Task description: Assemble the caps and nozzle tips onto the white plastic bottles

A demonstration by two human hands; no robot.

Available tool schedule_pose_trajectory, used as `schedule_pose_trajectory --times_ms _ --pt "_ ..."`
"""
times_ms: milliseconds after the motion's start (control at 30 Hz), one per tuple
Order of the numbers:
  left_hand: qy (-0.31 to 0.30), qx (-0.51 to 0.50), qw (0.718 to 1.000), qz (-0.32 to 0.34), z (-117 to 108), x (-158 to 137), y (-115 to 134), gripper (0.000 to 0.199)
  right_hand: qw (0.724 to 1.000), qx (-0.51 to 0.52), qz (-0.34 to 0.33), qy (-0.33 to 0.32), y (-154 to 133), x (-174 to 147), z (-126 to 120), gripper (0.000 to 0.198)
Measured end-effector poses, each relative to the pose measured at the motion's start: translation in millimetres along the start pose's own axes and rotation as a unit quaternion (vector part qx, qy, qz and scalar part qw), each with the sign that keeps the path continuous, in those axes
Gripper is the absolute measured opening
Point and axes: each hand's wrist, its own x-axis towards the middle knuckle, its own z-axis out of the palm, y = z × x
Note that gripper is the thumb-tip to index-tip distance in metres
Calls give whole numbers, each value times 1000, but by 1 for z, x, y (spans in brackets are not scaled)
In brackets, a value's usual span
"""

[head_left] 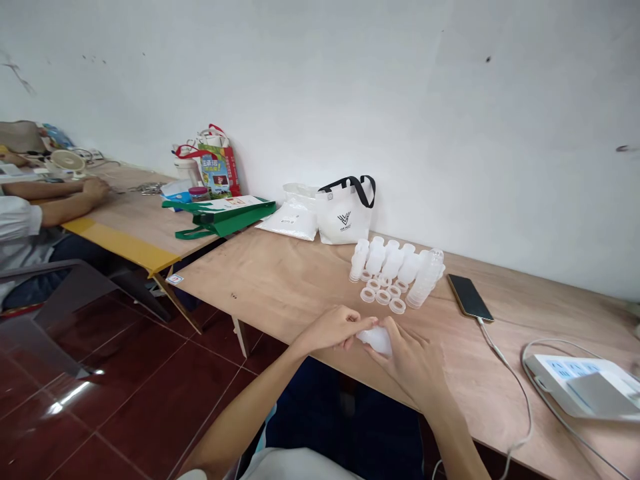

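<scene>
Near the table's front edge, a rounded, translucent white plastic container is held between both hands. My left hand is closed on its left end, with the thumb and finger at its upper edge. My right hand wraps round the other side, and its fingers hide part of the container. Just beyond the hands lie several translucent plastic rings. Behind them stands a row of necked white plastic containers, with ribbed, column-like stacks at its ends.
A phone on a cable and a white device lie to the right. At the back are a white tote bag and a plastic packet. Left, a green bag spans two tables; another person's arms rest beyond.
</scene>
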Motion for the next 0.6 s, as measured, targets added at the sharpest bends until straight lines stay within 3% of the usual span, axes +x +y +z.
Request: schedule_pose_trajectory --times_ms 100,233,467,600 --pt "15 -43 999 -4 -4 7 -8 63 998 -48 -34 31 4 -1 2 17" --pt "70 -71 995 8 -16 10 -14 58 999 2 23 22 19 -2 3 15" --pt "139 152 978 20 -17 18 -35 28 973 182 138 26 39 -1 -23 36" --pt "165 208 963 37 -6 35 -53 31 955 184 226 60 65 -5 -33 49"
